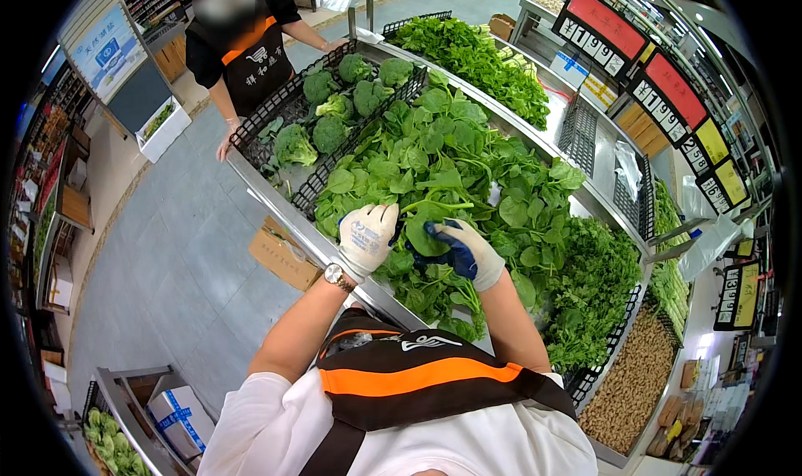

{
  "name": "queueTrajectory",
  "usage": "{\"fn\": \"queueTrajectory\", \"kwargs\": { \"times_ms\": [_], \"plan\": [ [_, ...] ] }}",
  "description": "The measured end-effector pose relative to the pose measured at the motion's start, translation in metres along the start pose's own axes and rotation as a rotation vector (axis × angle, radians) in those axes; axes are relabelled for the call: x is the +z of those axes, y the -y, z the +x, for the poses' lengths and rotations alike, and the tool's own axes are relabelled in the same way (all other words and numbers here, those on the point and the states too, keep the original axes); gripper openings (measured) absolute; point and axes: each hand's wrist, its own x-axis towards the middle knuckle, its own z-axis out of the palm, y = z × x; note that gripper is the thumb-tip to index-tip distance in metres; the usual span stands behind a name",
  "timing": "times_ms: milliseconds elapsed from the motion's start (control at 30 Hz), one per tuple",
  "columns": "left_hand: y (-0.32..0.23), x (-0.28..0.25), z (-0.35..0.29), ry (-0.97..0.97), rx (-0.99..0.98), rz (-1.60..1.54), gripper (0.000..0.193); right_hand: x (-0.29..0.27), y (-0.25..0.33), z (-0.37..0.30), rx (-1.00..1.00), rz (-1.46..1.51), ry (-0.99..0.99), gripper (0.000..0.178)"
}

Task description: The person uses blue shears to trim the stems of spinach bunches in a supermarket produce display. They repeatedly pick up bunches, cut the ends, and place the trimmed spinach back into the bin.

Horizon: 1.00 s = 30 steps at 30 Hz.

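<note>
A broad heap of loose leafy greens with round leaves fills the bin in front of me. Over its near left part, my left hand, in a white glove with dark blue palm, has its fingers curled round the stem end of a leafy green sprig. My right hand, gloved the same way, pinches a large leaf of that sprig between thumb and fingers. The two hands are close together, just apart. The left fingertips are partly hidden by the glove and leaves.
Broccoli heads lie in a black crate at the far left, where a co-worker rests both hands on the stand. Curly greens and peanuts are at right. A cardboard box stands on the floor. Price signs hang at upper right.
</note>
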Motion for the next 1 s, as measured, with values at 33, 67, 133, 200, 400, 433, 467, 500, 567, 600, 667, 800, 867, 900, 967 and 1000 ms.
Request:
{"fn": "queueTrajectory", "kwargs": {
  "times_ms": [33, 67, 133, 200, 400, 433, 467, 500, 567, 600, 667, 800, 867, 900, 967, 1000],
  "plan": [
    [0.001, 0.002, -0.001, -0.008, -0.005, -0.001, 0.041, 0.009, 0.003, -0.001, 0.004, -0.053, -0.017, 0.033],
    [0.001, 0.003, -0.001, -0.015, -0.010, -0.003, 0.041, 0.020, 0.005, -0.001, -0.001, -0.036, -0.105, 0.029],
    [0.002, 0.003, 0.001, 0.049, -0.056, -0.002, 0.040, 0.020, -0.004, 0.004, -0.266, -0.648, -0.275, 0.029],
    [0.003, 0.005, 0.000, 0.063, -0.095, -0.009, 0.034, 0.037, -0.018, 0.002, -0.620, -1.143, -0.463, 0.035],
    [0.001, 0.015, 0.003, 0.064, -0.180, -0.035, 0.028, 0.072, -0.027, -0.010, -0.767, -1.751, -0.373, 0.033],
    [0.002, 0.016, 0.004, 0.075, -0.192, -0.035, 0.030, 0.070, -0.027, -0.010, -0.777, -1.754, -0.385, 0.034],
    [0.002, 0.018, 0.002, 0.090, -0.203, -0.041, 0.032, 0.066, -0.027, -0.009, -0.796, -1.768, -0.386, 0.034],
    [0.001, 0.020, 0.001, 0.105, -0.215, -0.047, 0.034, 0.064, -0.029, -0.009, -0.782, -1.776, -0.377, 0.034],
    [-0.002, 0.025, 0.001, 0.119, -0.220, -0.032, 0.035, 0.061, -0.034, -0.007, -0.760, -1.791, -0.358, 0.033],
    [-0.002, 0.028, 0.001, 0.139, -0.220, -0.019, 0.034, 0.059, -0.039, -0.003, -0.784, -1.800, -0.375, 0.032],
    [0.001, 0.035, 0.000, 0.183, -0.296, -0.022, 0.031, 0.058, -0.043, -0.003, -0.832, -1.781, -0.373, 0.032],
    [0.019, 0.049, 0.010, 0.072, -0.532, -0.068, 0.024, 0.068, -0.054, -0.014, -0.814, -1.642, -0.246, 0.036],
    [0.024, 0.045, 0.010, -0.052, -0.506, -0.139, 0.021, 0.055, -0.045, -0.022, -0.707, -1.566, -0.316, 0.037],
    [0.024, 0.040, 0.011, -0.090, -0.500, -0.190, 0.020, 0.040, -0.037, -0.026, -0.704, -1.526, -0.417, 0.036],
    [0.026, 0.031, 0.011, -0.160, -0.496, -0.295, 0.019, 0.008, -0.013, -0.026, -0.494, -1.393, -0.636, 0.053],
    [0.027, 0.024, 0.009, -0.188, -0.498, -0.344, 0.019, -0.003, -0.003, -0.025, -0.341, -1.602, -0.783, 0.061]
  ]
}}
